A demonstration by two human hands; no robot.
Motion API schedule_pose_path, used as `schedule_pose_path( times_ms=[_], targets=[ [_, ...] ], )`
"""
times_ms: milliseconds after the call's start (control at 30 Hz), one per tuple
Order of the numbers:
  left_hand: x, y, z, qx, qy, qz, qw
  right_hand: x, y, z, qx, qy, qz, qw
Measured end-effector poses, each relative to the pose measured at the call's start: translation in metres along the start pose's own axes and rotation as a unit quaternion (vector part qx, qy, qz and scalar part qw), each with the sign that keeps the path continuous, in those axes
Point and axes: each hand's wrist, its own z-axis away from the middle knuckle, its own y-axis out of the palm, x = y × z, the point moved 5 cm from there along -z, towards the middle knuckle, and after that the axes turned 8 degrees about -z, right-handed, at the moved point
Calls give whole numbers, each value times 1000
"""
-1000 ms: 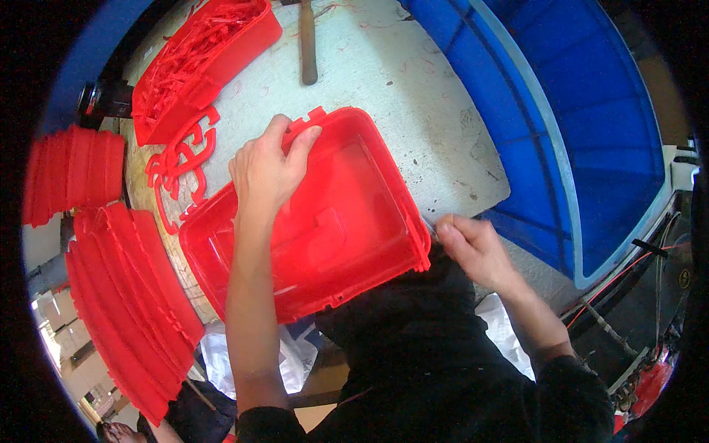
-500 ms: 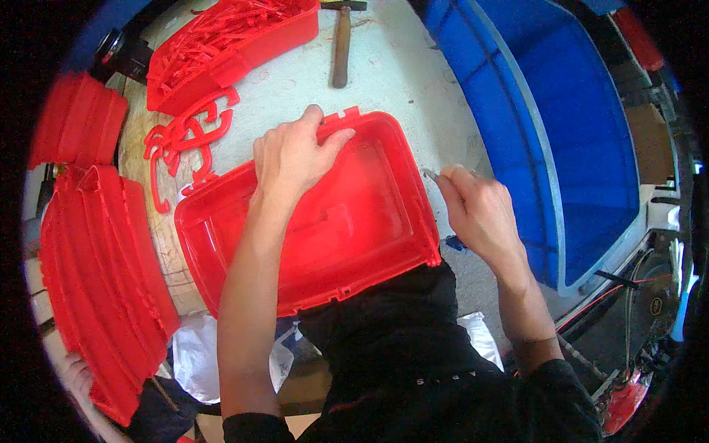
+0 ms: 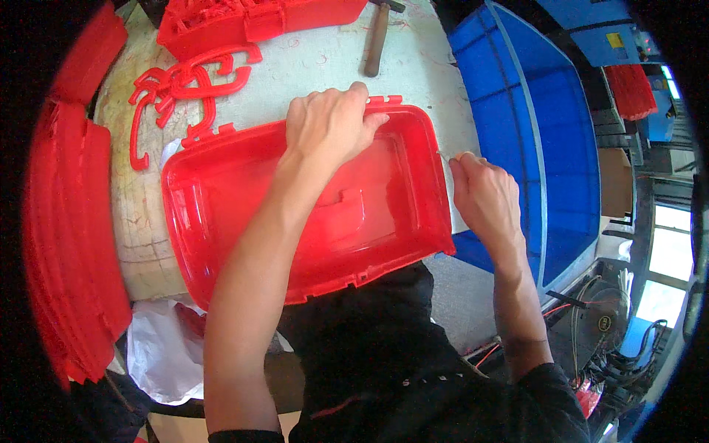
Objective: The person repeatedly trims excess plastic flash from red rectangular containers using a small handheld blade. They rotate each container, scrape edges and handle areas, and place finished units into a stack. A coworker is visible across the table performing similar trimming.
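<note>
A shallow red plastic box shell [image 3: 354, 221] lies open side up at the table's front edge, against my body. My left hand [image 3: 329, 129] is closed over its far rim, thumb inside and fingers outside. Beside the right wall of the shell, my right hand [image 3: 487, 196] is closed around a small thin tool whose tip [image 3: 442, 153] just shows by the rim. The rest of that tool is hidden in the fist, so its kind cannot be made out.
Red plastic handles [image 3: 188, 85] lie in a heap beyond the shell, before a red bin [image 3: 258, 22] of red pieces. A hammer [image 3: 377, 40] rests at the back. Stacked red shells [image 3: 70, 244] stand left; a large blue crate [image 3: 528, 148] stands right.
The view has shifted, so the bin, hammer and stack appear elsewhere in the picture. My left hand keeps its grip on the rim. My right hand stays beside the right wall.
</note>
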Motion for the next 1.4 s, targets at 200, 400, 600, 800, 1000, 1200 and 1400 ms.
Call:
schedule_pose_path(
  times_ms=[200, 400, 600, 800, 1000, 1200, 1400],
  targets=[
    [0, 3, -1, 14, -13, 2, 1000, -6, 2, 21, 17, 28, -28, 999],
    [-1, 1, 0, 2, -4, -23, 1000, -9, 2, 38, 15, 22, -35, 999],
    [-2, -1, -1, 14, -8, -23, 1000, -12, -1, 64, 34, 57, -70, 995],
    [-4, -2, -1, 24, -11, -26, 999, -24, 0, 98, 34, 46, -112, 992],
    [-4, -5, -1, 46, -25, -32, 998, -67, -4, 128, 112, 278, -357, 885],
    [18, -11, -9, 47, -30, -24, 998, -42, 42, 88, 58, 108, -488, 864],
    [151, -94, 54, -38, -224, 308, 924, -89, 53, 84, -27, 185, -606, 773]
  ],
)
